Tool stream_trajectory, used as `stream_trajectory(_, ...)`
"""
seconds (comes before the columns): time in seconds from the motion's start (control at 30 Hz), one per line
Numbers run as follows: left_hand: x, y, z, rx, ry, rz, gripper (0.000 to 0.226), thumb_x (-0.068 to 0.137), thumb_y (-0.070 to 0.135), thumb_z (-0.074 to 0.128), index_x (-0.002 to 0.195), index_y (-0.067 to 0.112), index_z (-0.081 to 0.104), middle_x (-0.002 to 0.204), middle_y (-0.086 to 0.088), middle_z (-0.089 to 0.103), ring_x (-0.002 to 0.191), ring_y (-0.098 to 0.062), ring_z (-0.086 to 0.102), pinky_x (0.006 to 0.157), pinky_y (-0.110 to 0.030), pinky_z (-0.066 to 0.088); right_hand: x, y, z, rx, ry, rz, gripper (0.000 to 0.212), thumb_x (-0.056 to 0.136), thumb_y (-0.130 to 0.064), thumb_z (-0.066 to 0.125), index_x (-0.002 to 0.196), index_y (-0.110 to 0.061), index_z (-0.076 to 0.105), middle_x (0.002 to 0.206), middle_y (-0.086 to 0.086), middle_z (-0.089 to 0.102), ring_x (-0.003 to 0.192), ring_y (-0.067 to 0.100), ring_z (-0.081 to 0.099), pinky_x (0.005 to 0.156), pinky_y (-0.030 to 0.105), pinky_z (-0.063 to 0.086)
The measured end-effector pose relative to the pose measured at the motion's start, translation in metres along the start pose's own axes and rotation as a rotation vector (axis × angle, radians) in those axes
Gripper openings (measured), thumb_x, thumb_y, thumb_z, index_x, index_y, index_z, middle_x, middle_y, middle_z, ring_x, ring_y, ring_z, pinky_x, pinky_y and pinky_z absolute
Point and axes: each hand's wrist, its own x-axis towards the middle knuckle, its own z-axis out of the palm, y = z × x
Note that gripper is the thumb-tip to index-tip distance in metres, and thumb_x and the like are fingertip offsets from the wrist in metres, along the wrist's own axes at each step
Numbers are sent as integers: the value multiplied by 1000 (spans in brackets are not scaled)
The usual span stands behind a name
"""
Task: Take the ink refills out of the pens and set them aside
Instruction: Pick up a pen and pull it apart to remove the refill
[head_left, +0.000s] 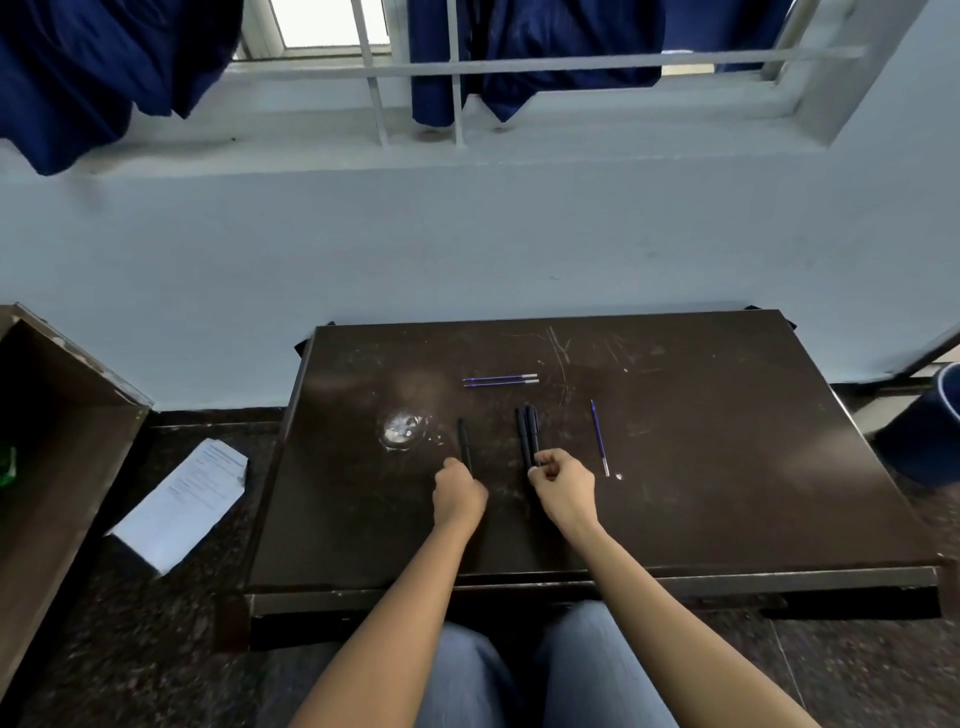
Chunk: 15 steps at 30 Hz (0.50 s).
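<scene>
Knees (524, 670) in jeans nearest, under dark table (727, 493). Left hand (457, 493) curled round near end of single black pen (464, 441). Right hand (563, 491) pinches near end of pen bundle (527, 434), just right. Two refills (501, 380) lie together beyond pens; third refill (600, 439) right of bundle. Judged roughly midway: three refills out, but which barrels are still full cannot be told.

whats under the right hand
The near ends of the black pens run under the right hand, whose fingers curl on them. The hand covers those ends, so how many it holds cannot be seen.
</scene>
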Motion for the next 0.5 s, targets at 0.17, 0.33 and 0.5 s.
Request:
stream_trajectory(0.17,-29,-15,2,-81,-118,212,21,90,12,52,111,11,53,105,-12,65,92,-24,64,76,-34,53,-6,-20,10,202,-34,85,36,88,-30,65,119,-12,62,98,0,68,96,21,66,91,32,52)
stream_trajectory(0.33,-53,-30,-3,-192,-299,299,15,89,8,55,102,15,54,87,-5,66,81,-17,67,77,-32,57,-6,-33,12,302,1,132,21,88,-16,64,109,-11,67,95,3,69,90,18,63,91,37,53)
stream_trajectory(0.5,-62,-15,-16,-477,-379,129,17,100,17,43,105,8,57,86,-6,64,71,-12,62,59,-19,54,-17,-32,14,308,-44,161,16,86,-12,68,101,-8,69,94,7,71,74,16,64,79,35,57)
